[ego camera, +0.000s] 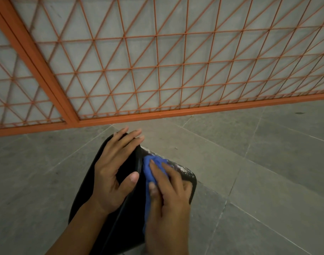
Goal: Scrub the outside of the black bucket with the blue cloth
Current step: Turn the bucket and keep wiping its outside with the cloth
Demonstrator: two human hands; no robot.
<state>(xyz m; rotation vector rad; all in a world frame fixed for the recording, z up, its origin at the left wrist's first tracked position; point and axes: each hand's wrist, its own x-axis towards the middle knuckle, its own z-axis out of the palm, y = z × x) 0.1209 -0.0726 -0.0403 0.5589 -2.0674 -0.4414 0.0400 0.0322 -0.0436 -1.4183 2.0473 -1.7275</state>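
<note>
Black bucket [128, 208] lies low in the head view, at about 6 o'clock from frame centre, on the grey tiled floor [258, 181]. Its dark outer surface faces up. A raised ridge or rim line runs along it from 12 toward 7 o'clock. The far right edge, at 2 o'clock on the bucket, carries whitish streaks.

Blue cloth [150, 173] is bunched on the bucket's right half, just right of the ridge, touching the surface. A strip of it trails down toward 6 o'clock beneath the hand.

Right hand [168, 199] lies on top of the cloth, fingers [166, 168] extended toward 11 o'clock and pressing it flat against the bucket; thumb lies along the cloth's left side. Fingers are not clenched; they press rather than wrap.

Left hand [113, 173] rests spread on the bucket's left half, fingers straight and splayed toward 1 o'clock, tips reaching past the bucket's far edge, thumb pointing to 3 o'clock close to the ridge. Released, flat contact, nothing grasped. The two hands sit just beside each other, separated by the ridge.

Surroundings: orange metal grille [157, 67] with diagonal lattice fills the upper frame, 9 through 3 o'clock. Its bottom rail [194, 111] meets the floor near the bucket's far edge, at 12 o'clock. A thick orange post [37, 61] slants down at 10 o'clock. Grey wall shows behind the lattice.

Open floor lies to 3 o'clock and 9 o'clock of the bucket, with tile joints crossing it. The room at 12 o'clock is bounded by the rail.
</note>
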